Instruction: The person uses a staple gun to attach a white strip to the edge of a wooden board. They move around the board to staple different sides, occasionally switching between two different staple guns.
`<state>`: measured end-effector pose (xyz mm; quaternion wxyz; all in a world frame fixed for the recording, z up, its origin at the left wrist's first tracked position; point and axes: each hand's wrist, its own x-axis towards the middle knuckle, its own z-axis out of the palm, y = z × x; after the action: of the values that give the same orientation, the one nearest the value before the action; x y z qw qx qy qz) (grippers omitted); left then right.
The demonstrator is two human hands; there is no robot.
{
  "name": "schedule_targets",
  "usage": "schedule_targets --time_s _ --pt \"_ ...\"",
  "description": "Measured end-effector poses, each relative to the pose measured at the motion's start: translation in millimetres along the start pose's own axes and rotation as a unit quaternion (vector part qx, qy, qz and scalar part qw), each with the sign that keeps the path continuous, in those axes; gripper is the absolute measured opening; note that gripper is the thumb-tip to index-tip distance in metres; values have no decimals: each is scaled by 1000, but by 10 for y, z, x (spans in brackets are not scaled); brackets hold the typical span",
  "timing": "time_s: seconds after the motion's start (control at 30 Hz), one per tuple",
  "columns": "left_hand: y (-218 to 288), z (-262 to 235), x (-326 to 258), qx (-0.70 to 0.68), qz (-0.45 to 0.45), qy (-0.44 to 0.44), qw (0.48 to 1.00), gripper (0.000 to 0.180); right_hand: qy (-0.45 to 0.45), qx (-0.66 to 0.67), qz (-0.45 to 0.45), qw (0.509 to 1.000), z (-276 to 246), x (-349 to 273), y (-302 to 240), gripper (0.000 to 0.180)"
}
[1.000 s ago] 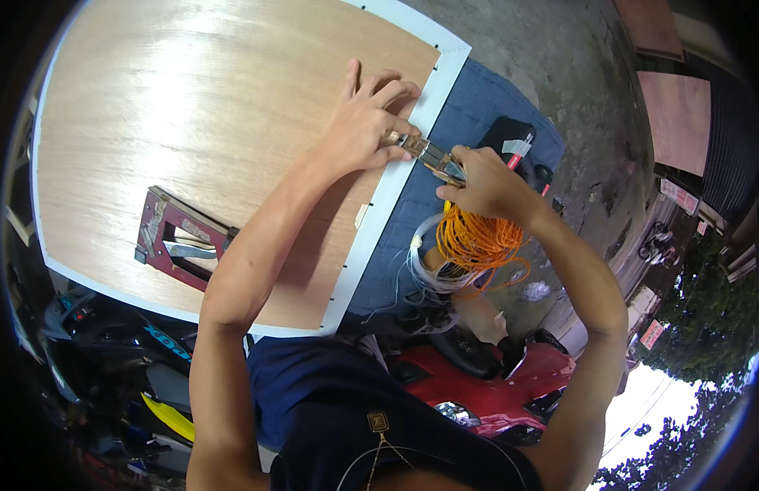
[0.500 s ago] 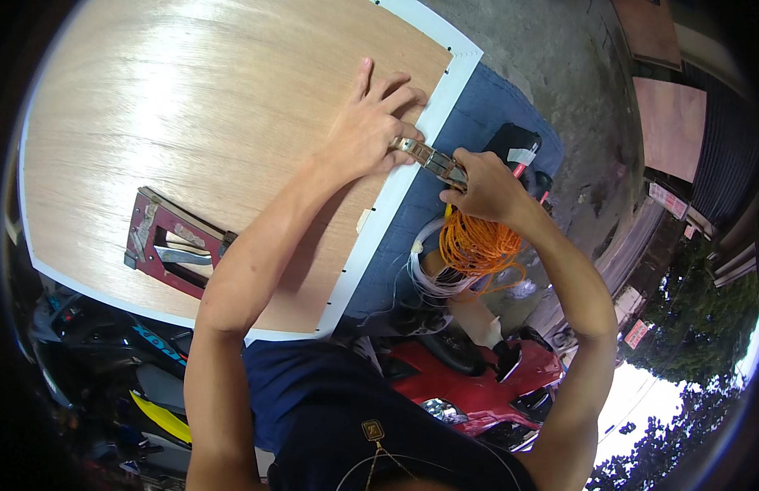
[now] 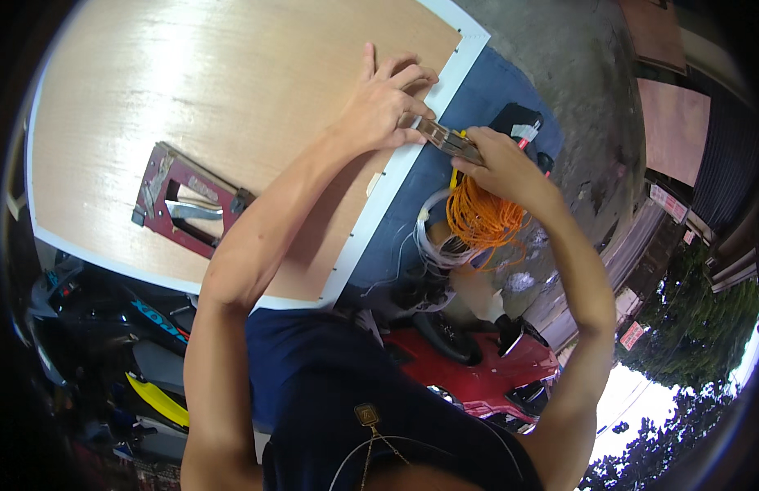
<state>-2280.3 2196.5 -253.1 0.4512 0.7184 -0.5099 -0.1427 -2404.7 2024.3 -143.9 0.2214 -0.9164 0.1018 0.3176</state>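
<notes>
A wooden panel with a white border lies in front of me, small dark fasteners spaced along that border. My left hand rests at the panel's right edge, fingers spread, with thumb and forefinger on either side of a tool's tip. That tool is a plier-like metal hand tool, gripped in my right hand, its tip against the white border. Anything small between the left fingertips is too hidden to tell. A dark red staple gun lies on the panel, left of my left forearm.
Right of the panel, a blue covered surface bears a dark case. A bundle of orange cord and a coil of clear line sit below my right hand. Motorcycles, one red and one black, stand close by.
Both hands have moved slightly up and right in the picture, with the tool. The panel and staple gun also appear shifted a little. The tool has stayed in my right hand.
</notes>
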Motion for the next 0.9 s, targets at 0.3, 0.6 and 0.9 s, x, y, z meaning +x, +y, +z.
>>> schedule_targets --time_s 0.3,0.6,0.9 --pt "394 -24 -735 -1 -40 -8 999 34 -36 46 -11 998 608 -424 -303 36" --pt "333 50 -854 20 -65 -24 997 39 6 38 -20 999 824 -275 -285 38" --pt "312 51 -869 23 -66 -28 997 36 9 28 -16 999 919 -186 -226 38"
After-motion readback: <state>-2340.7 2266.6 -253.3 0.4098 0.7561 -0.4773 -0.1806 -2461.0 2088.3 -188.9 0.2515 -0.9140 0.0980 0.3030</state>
